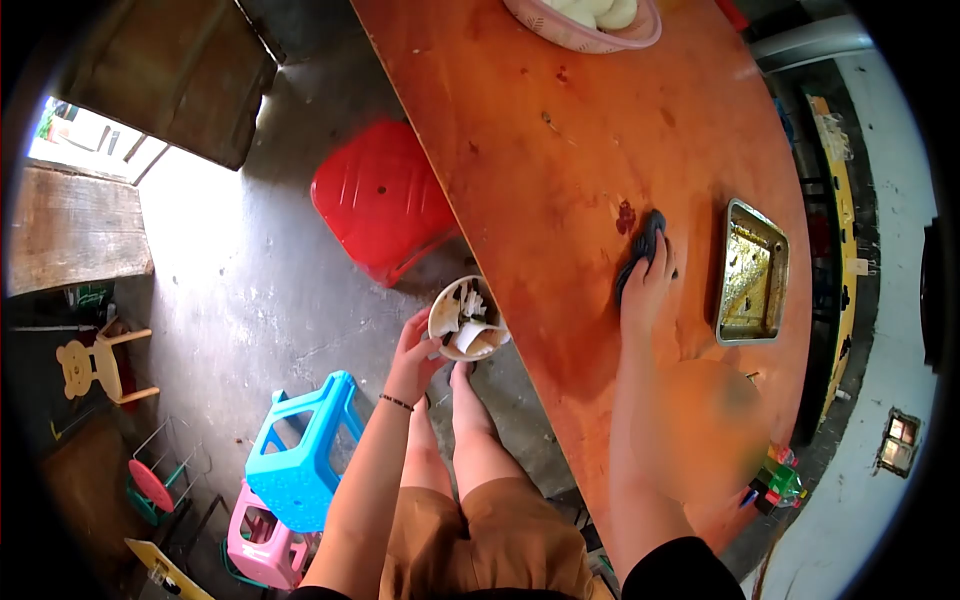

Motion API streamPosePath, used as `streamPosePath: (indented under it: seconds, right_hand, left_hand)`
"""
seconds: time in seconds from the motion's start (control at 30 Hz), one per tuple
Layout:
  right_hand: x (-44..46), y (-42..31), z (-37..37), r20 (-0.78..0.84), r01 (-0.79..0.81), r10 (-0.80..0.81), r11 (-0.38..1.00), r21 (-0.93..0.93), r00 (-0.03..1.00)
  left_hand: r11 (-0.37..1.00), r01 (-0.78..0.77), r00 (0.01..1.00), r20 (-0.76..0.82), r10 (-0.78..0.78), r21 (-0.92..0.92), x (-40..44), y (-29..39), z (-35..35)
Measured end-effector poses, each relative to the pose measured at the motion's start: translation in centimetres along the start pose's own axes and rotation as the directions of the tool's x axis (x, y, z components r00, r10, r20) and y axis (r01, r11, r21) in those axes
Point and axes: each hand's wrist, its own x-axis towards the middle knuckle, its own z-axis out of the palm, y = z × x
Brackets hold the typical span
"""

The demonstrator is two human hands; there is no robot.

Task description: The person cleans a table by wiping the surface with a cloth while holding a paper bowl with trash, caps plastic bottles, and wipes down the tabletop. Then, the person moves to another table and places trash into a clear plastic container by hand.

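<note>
A black sleeve [682, 572] leads to a dark, crumpled cloth [637, 250].

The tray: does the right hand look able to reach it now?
Probably yes: only tabletop shows between the right hand and the tray, though it must likely leave the cloth first.

We see only part of the table [540, 170]: its far end runs out of view, and the basket [590, 40] there is cut off too. On the table, the right hand [648, 285] covers part of the cloth [636, 256]. Nearer us, a blurred patch [710, 430] conceals some of the tabletop. Specks in the tray [726, 275] on the table are too small to name. Beside the table, the bowl [462, 355] hides some fingers of our left hand [412, 350], and we cannot identify its scraps [474, 337]. The table's edge hides part of the red stool [375, 190].
</note>
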Motion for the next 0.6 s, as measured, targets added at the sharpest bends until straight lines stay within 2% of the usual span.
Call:
streamPosePath:
  seconds: [0.03, 0.17, 0.3, 0.4, 0.5, 0.6]
  right_hand:
    - [1.5, 0.4, 0.7, 0.01, -0.021, 0.022, 0.998, -0.055, 1.0]
    - [9.7, 1.3, 4.3, 0.06, 0.042, -0.045, 0.998, 0.049, 0.997]
    - [15.3, -1.9, 7.8, 0.162, 0.096, -0.122, 0.982, 0.162, 0.979]
    - [16.2, -5.9, 9.4, 0.249, 0.002, -0.078, 0.956, 0.292, 0.965]
    - [15.8, -7.3, 11.4, 0.206, 0.164, -0.277, 0.883, 0.439, 0.939]
    - [14.1, -8.2, 11.6, 0.248, 0.217, -0.374, 0.844, 0.49, 0.894]
  left_hand:
    - [1.0, -0.005, 1.0, 0.002, 0.005, -0.005, 0.1, 0.1, 0.0]
    - [1.0, -0.002, 1.0, -0.002, 0.002, -0.017, 0.4, 0.0, -0.3]
    - [1.0, -0.013, 1.0, -0.003, 0.013, -0.02, 0.2, 0.8, 0.3]
    - [1.0, -0.009, 1.0, -0.004, 0.009, -0.029, 0.2, 0.7, 0.3]
    - [0.999, -0.005, 1.0, -0.004, 0.004, -0.034, 0.6, 0.7, 0.0]
    - [1.0, -0.004, 1.0, -0.001, 0.004, -0.019, 1.0, 1.0, 0.0]
